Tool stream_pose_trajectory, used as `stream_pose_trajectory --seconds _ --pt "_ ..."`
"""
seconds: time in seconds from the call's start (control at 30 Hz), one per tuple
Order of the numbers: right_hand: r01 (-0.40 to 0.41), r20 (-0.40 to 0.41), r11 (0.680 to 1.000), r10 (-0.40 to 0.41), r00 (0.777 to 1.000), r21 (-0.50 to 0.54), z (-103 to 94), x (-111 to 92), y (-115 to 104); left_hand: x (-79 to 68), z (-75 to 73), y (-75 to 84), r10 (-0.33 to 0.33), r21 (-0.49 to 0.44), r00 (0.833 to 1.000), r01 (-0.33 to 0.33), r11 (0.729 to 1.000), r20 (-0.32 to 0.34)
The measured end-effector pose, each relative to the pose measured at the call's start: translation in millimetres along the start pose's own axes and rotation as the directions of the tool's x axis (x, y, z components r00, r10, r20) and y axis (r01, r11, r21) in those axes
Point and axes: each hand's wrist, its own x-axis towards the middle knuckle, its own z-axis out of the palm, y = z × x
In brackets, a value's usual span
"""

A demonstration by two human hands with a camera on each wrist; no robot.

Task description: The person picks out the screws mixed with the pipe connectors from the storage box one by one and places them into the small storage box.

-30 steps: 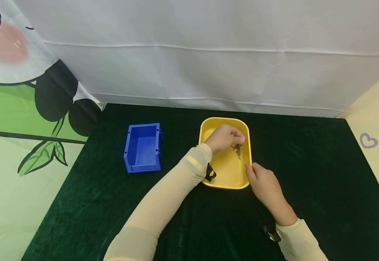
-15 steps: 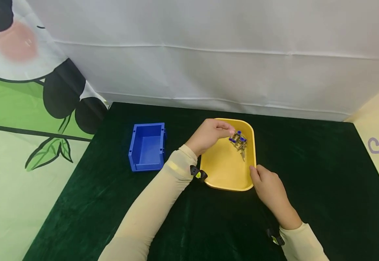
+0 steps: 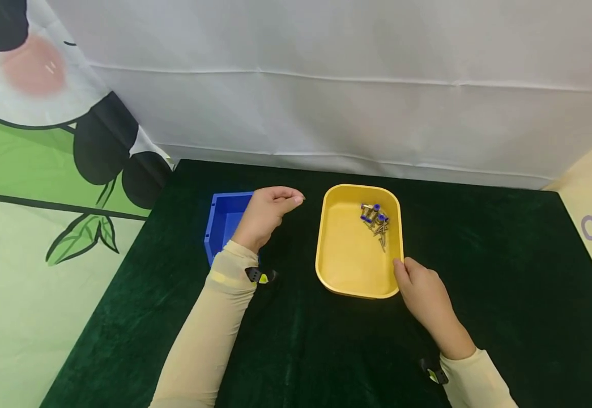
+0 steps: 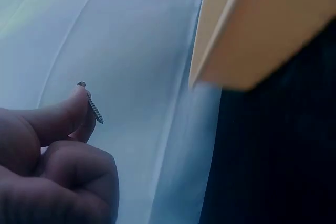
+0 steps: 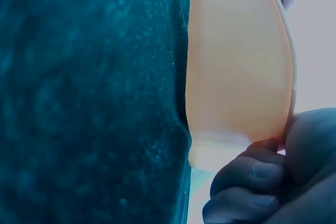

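My left hand (image 3: 266, 215) is raised over the right side of the blue bin (image 3: 218, 222), partly hiding it. Between thumb and finger it pinches a small screw (image 4: 95, 110), whose threaded end sticks out in the left wrist view. With my right hand (image 3: 425, 294) I grip the near right rim of the yellow tray (image 3: 344, 269), thumb over the edge and fingers curled outside. Inside that tray, toward its right wall, lies a small heap of blue-ended metal fittings (image 3: 366, 219) and loose screws (image 3: 383, 242).
A dark green cloth (image 3: 296, 340) covers the table under both containers. At the back hangs a white curtain (image 3: 326, 113). A printed cartoon panel (image 3: 97, 238) stands on the left, and a pale yellow one (image 3: 591, 187) on the right.
From the yellow tray, my left hand has moved left to above the blue bin with the screw, uncovering the heap of fittings and screws. My right hand keeps holding the tray's rim.
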Motion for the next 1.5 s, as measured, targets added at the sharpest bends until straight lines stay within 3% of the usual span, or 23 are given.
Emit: stream_pose_trajectory --seconds 0.17,0.3,0.53,0.73,1.13,1.33,1.5 --pt "-0.003 0.008 1.000 0.003 1.000 0.009 -0.5 0 1 -8.4 -31.3 -9.3 -0.034 -0.021 0.994 0.032 0.999 -0.099" --pt "-0.002 0.007 1.000 0.002 1.000 0.010 -0.4 -1 1 -14.3 -51.1 -17.7 -0.051 0.050 0.983 0.061 0.997 -0.179" --pt "-0.014 0.021 1.000 0.013 1.000 0.023 -2.3 -1 1 -21.1 -68.7 -25.9 -0.079 0.144 0.952 0.126 0.982 -0.297" --pt "-0.017 0.037 1.000 0.016 0.999 0.021 -3.7 1 1 -20.5 -72.9 -28.2 -0.109 0.138 0.945 0.158 0.978 -0.309" --pt "0.000 0.033 1.000 0.000 0.999 0.012 -3.3 2 4 -20.3 -75.0 -28.5 -0.119 0.090 0.942 0.155 0.984 -0.313" --pt "-0.001 0.042 1.000 0.000 0.999 0.018 -3.8 2 3 -20.9 -69.0 -31.5 -0.111 0.095 0.948 0.145 0.985 -0.300" --pt "-0.008 0.044 1.000 0.007 0.999 0.020 -3.6 2 3 -21.1 -55.1 -28.7 -0.049 0.109 0.963 0.080 0.991 -0.264"
